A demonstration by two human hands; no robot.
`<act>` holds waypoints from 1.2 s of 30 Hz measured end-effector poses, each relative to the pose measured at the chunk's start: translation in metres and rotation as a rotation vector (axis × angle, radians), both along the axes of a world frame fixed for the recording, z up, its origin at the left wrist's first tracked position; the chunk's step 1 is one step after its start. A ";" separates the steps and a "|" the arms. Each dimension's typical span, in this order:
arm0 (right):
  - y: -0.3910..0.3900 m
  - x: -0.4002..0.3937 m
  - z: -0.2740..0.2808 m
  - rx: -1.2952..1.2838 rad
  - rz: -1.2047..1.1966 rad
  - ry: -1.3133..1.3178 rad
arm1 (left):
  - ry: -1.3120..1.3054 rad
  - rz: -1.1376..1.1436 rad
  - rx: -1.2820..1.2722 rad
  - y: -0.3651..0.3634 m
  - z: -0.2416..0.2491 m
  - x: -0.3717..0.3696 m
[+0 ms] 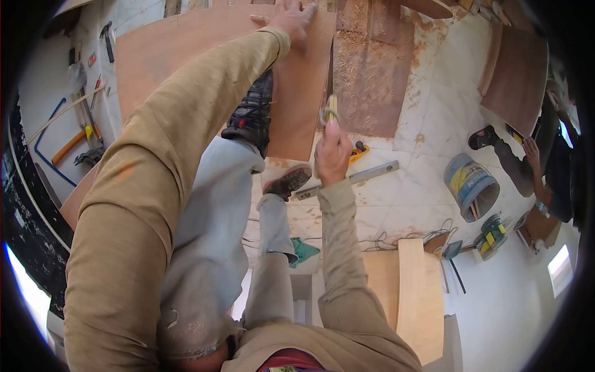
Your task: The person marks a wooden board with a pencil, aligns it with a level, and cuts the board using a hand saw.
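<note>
My left hand (288,22) lies spread, palm down, on a reddish-brown plywood sheet (186,46) at the top of the view. My black shoe (251,111) stands on the same sheet. Closed around the handle of a handsaw (332,104), my right hand (333,152) is beside the sheet's right edge. The saw shows nearly edge-on, its thin dark blade running up along that edge. Dusty brown boards (372,80) covered with shavings lie just right of the blade.
A spirit level (347,180) and a yellow-bodied tool (358,150) lie near my right hand. Farther right are a bucket (471,186), a green power tool (491,237) and another person's arm (538,167). A hammer (107,41) and several tools lie left; cables (403,235) trail behind.
</note>
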State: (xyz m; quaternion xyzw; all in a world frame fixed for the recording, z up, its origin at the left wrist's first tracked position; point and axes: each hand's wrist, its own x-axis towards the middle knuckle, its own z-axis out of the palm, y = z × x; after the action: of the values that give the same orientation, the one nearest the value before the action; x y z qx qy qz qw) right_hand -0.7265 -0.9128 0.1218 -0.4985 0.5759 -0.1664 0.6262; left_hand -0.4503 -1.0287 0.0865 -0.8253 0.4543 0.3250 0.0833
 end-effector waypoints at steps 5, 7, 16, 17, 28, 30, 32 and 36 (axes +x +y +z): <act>0.003 -0.003 0.037 0.079 -0.044 -0.004 | 0.030 0.013 -0.009 0.003 -0.002 -0.001; -0.057 0.046 -0.043 -0.039 0.009 -0.009 | 0.029 0.015 -0.020 -0.003 0.001 0.003; 0.012 -0.007 0.046 -0.029 0.049 0.045 | 0.003 0.006 0.175 -0.022 0.001 0.001; 0.014 -0.010 0.051 0.007 0.039 0.033 | 0.006 0.006 0.204 -0.025 0.003 0.000; -0.104 0.097 -0.059 -0.229 0.042 0.044 | -0.046 -0.201 -0.215 0.012 -0.047 0.029; -0.074 0.070 -0.037 -0.141 0.077 0.050 | -0.027 -0.116 -0.347 0.017 -0.055 0.026; -0.023 0.026 -0.006 -0.045 0.047 0.023 | -0.069 -0.046 -0.444 0.020 -0.064 0.018; 0.013 -0.011 0.049 0.111 -0.014 0.054 | -0.235 0.001 -0.470 0.014 -0.057 0.002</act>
State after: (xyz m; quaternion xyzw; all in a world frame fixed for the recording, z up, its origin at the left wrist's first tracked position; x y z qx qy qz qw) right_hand -0.7373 -0.9002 0.1705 -0.4630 0.6045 -0.1251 0.6360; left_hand -0.4483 -1.0145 0.0298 -0.8543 0.5040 0.1124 -0.0587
